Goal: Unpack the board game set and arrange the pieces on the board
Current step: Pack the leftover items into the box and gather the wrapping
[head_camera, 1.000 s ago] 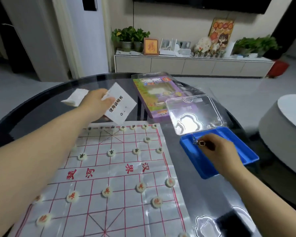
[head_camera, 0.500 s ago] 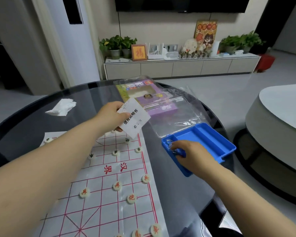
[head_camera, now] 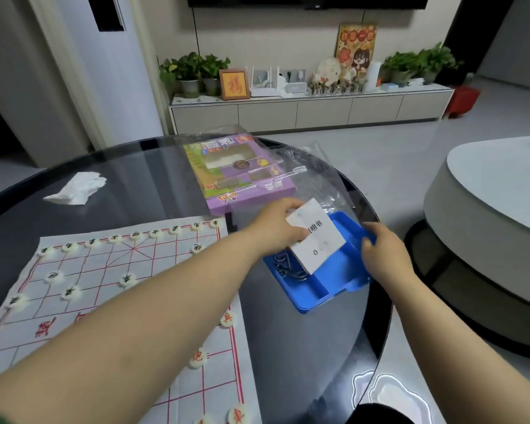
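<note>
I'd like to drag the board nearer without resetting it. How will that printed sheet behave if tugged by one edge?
The sheet looks thin and floppy, its left edge wavy, so it would probably buckle rather than move whole. The glossy table likely lets it slide easily. The round pieces sit loose and may well shift.

You get soft, even indoor light, a lamp's glare on the glass counter [head_camera: 135, 179] lower right, slight blur, and wide-angle bending at the edges.
</note>
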Available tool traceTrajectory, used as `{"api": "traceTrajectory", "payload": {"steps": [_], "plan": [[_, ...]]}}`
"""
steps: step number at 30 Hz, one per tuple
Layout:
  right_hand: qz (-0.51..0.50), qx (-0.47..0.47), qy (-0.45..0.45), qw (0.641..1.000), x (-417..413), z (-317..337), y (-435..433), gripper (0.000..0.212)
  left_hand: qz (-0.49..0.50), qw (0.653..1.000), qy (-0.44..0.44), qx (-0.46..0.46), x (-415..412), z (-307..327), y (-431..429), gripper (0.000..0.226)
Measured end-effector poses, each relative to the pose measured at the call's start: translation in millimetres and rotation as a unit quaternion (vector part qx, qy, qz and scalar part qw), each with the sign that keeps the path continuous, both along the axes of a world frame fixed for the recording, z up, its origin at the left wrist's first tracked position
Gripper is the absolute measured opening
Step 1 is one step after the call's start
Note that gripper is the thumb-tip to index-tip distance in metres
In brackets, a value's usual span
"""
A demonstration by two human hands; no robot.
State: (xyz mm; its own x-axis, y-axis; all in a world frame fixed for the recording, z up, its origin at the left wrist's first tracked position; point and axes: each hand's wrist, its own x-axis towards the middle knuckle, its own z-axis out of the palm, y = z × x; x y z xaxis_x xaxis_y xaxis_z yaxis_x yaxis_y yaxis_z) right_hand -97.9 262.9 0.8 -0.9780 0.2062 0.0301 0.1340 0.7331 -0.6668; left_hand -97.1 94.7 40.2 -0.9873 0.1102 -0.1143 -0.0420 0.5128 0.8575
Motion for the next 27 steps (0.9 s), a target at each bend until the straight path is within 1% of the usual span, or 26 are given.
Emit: {"api": "traceTrajectory", "payload": {"steps": [2, 3, 5, 7, 8, 10, 12, 13, 15, 17, 19, 21, 24, 25, 27], "plan": [[0.021, -0.009, 0.001, 1.000, 2.5, -2.7, -1.9, 0.046, -0.022, 1.000, 0.004, -0.012, -0.4, -7.5, 5.9, 0.050], [0.030, -0.013, 0.001, 0.999, 4.4, -3.5, -3.6, 0.045, -0.039, 0.999, 0.005, -0.034, 0.2, -10.6, 7.2, 0.050], [0.038, -0.031, 0.014, 0.999, 6.0, -5.0, -3.6, 0.041, -0.069, 0.992, 0.016, -0.106, 0.7, -16.6, 8.5, 0.050], [0.054, -0.042, 0.036, 0.997, 7.2, -7.4, -1.4, 0.038, -0.070, 0.979, 0.031, -0.189, 3.3, -21.7, 7.3, 0.048], [0.074, -0.025, 0.055, 0.995, 7.5, -9.3, -0.2, 0.038, -0.066, 0.969, 0.041, -0.233, 4.3, -24.7, 6.3, 0.048], [0.127, 0.044, 0.097, 0.986, 9.8, -10.9, -1.3, 0.037, -0.062, 0.948, 0.071, -0.304, 4.0, -31.5, 4.7, 0.049], [0.196, 0.114, 0.160, 0.961, 14.5, -11.6, -6.8, 0.030, -0.056, 0.940, 0.084, -0.327, 3.4, -35.8, 4.3, 0.051], [0.229, 0.138, 0.177, 0.947, 15.8, -13.7, -9.3, 0.027, -0.050, 0.940, 0.090, -0.326, 3.1, -37.1, 4.5, 0.051], [0.282, 0.182, 0.174, 0.926, 17.8, -16.6, -12.4, 0.025, -0.041, 0.943, 0.106, -0.314, 4.1, -37.5, 4.5, 0.050], [0.316, 0.187, 0.147, 0.919, 20.1, -11.7, -16.2, 0.026, -0.015, 0.949, 0.130, -0.287, 4.3, -36.6, 0.6, 0.044], [0.333, 0.191, 0.116, 0.916, 20.0, -7.6, -15.7, 0.028, 0.039, 0.956, 0.145, -0.253, 2.0, -32.2, -10.1, 0.036], [0.351, 0.229, 0.082, 0.904, 16.6, -5.8, -13.8, 0.034, 0.111, 0.952, 0.145, -0.248, -1.2, -25.9, -27.6, 0.032], [0.357, 0.257, 0.032, 0.898, 15.8, -1.7, -16.3, 0.037, 0.187, 0.942, 0.104, -0.260, -7.8, -19.2, -56.6, 0.035], [0.357, 0.257, 0.019, 0.898, 15.5, -1.5, -16.4, 0.036, 0.199, 0.946, 0.084, -0.241, -10.0, -18.9, -64.3, 0.037], [0.357, 0.247, 0.007, 0.901, 14.7, -2.7, -16.3, 0.036, 0.209, 0.961, 0.054, -0.170, -14.4, -19.4, -74.7, 0.040]]}}
